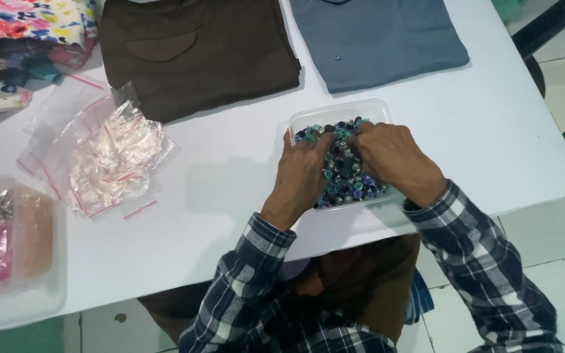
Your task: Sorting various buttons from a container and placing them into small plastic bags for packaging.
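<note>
Clear plastic tub (308, 116) sits near the table's (230, 163) near edge, heaped with small buttons (348, 176) (blue, purple, dark). We dig both in: left hand (302, 176) and right hand (390, 157) curled, fingertips buried. Best we sift gently, keeping buttons from spilling over the rim.

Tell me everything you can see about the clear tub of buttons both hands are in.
The clear plastic tub is a shallow rectangle with rounded corners, no lid on it. It sits flat on the white table near the front edge, just below the folded blue shirt. It is filled with small buttons in blue, purple, teal and dark shades. The left hand and right hand both rest palm-down in the pile, fingers dug in near the far side.
</note>
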